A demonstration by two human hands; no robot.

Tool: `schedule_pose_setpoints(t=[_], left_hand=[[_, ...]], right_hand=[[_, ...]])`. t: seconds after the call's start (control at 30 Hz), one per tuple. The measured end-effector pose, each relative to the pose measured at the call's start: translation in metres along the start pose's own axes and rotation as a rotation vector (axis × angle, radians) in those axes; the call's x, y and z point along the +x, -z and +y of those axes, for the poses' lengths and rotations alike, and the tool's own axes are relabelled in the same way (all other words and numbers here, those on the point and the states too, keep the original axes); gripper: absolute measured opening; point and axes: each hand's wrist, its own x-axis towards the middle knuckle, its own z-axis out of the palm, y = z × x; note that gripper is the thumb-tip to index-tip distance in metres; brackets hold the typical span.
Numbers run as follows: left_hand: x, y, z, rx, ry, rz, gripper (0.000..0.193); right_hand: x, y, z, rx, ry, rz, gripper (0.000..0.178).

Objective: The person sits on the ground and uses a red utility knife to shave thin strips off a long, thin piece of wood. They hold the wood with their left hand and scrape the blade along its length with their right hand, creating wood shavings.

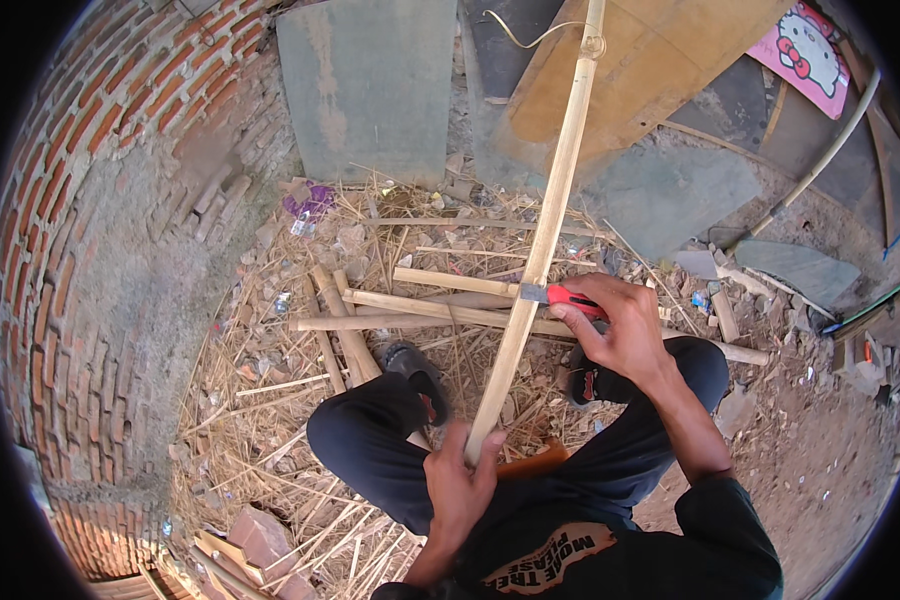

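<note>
A long, pale bamboo strip (pixel 547 243) slants up and away from my lap, with a thin curled shaving (pixel 540 38) hanging at its far end. My left hand (pixel 460 474) grips the near end of the strip between thumb and fingers. In my right hand (pixel 622 322) is a utility knife (pixel 576 300) with a red and black handle. Its flat metal blade lies across the strip about midway along, touching it. Both hands are closed, and the right fingers partly cover the knife handle.
Bamboo poles (pixel 410 316) and split pieces lie across the ground before my feet, among straw-like shavings (pixel 270 420) and rubble. A brick wall (pixel 80 250) rises on the left. Grey panels (pixel 370 90) and a brown board (pixel 635 75) lean at the back. A reddish stone (pixel 268 545) sits lower left.
</note>
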Motion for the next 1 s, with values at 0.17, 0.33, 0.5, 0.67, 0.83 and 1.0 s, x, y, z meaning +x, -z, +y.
schedule_pose_setpoints(t=[0.17, 0.33, 0.5, 0.67, 0.83, 1.0], left_hand=[[-0.018, 0.006, -0.01, 0.009, 0.066, -0.07, 0.033], [-0.041, 0.011, -0.017, -0.039, 0.063, -0.14, 0.032], [-0.032, 0.015, -0.023, -0.175, 0.1, -0.238, 0.034], [-0.02, 0.008, -0.044, -0.476, 0.126, -0.4, 0.045], [-0.004, 0.0, -0.053, -0.703, 0.194, -0.586, 0.057], [0.003, -0.01, -0.045, -0.747, 0.256, -0.637, 0.058]], right_hand=[[0.035, 0.024, 0.037, -0.108, -0.215, 0.082, 0.031], [0.049, 0.05, 0.087, -0.255, -0.381, 0.08, 0.032], [0.033, 0.042, 0.068, -0.369, -0.288, -0.184, 0.033], [0.02, 0.03, 0.043, -0.171, -0.326, -0.229, 0.032], [0.002, 0.007, 0.008, 0.385, -0.352, -0.016, 0.03], [-0.01, -0.02, -0.019, 0.892, -0.463, -0.126, 0.034]])
